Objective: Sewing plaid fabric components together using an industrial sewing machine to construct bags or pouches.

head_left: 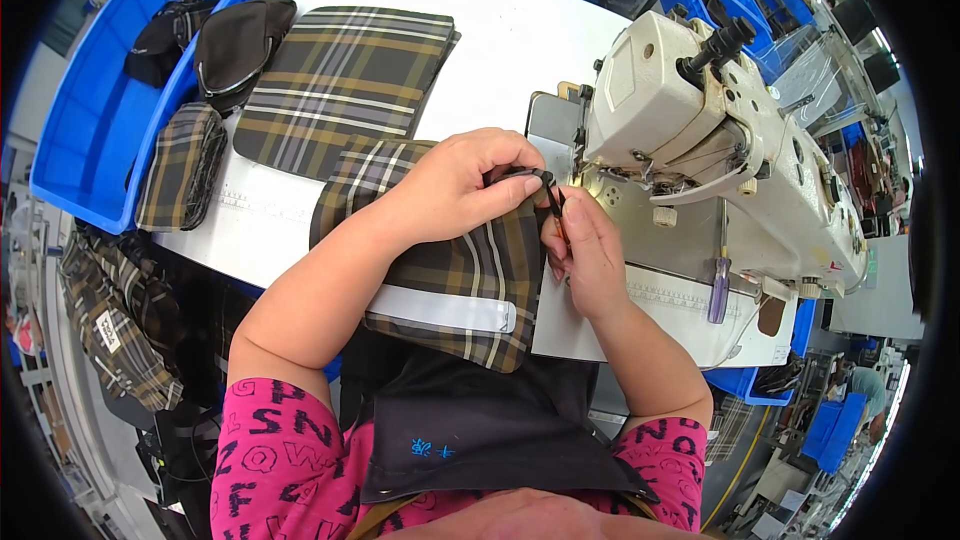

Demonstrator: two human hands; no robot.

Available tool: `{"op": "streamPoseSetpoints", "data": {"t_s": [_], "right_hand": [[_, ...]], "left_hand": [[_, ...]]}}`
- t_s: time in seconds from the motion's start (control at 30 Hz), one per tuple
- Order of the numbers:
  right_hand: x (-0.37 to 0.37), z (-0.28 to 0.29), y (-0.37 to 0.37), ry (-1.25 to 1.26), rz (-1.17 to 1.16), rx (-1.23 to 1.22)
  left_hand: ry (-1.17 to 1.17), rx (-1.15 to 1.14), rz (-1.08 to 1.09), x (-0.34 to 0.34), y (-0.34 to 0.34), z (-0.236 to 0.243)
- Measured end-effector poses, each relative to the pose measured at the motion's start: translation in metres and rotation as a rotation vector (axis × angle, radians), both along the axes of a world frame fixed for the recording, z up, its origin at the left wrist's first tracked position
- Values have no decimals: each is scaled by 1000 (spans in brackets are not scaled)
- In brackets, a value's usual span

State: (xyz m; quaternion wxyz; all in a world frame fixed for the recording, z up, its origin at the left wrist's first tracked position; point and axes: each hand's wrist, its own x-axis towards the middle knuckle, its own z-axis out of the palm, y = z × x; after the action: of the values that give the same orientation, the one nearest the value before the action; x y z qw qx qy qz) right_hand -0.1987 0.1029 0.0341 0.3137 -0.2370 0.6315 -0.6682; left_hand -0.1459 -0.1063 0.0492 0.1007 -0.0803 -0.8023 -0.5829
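My left hand (480,185) is closed on the upper right corner of a plaid fabric piece (460,270), pinching its dark edge between thumb and fingers. The piece is olive, black and white, and hangs over the table's near edge. A white strip (445,310) lies across its lower part. Closed just right of that corner, my right hand (588,250) grips a slim dark tool with an orange part (560,215), pointed at the fabric edge. It looks like thread snips, but the fingers cover much of it. Both hands are left of the sewing machine's needle area.
A white sewing machine (690,110) stands to the right, a purple-handled screwdriver (719,285) beside it. Stacked plaid panels (345,80) lie at the far left, near a black pouch (240,50), a folded plaid bundle (182,170) and a blue bin (95,115).
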Motion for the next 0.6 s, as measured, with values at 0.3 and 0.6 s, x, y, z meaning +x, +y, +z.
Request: {"op": "streamPoseSetpoints", "data": {"t_s": [0.3, 0.6], "right_hand": [[0, 0, -1, 50, -12, 3], [2, 0, -1, 48, -29, -11]], "left_hand": [[74, -139, 1, -1, -4, 1], [-22, -13, -51, -1, -2, 1]]}}
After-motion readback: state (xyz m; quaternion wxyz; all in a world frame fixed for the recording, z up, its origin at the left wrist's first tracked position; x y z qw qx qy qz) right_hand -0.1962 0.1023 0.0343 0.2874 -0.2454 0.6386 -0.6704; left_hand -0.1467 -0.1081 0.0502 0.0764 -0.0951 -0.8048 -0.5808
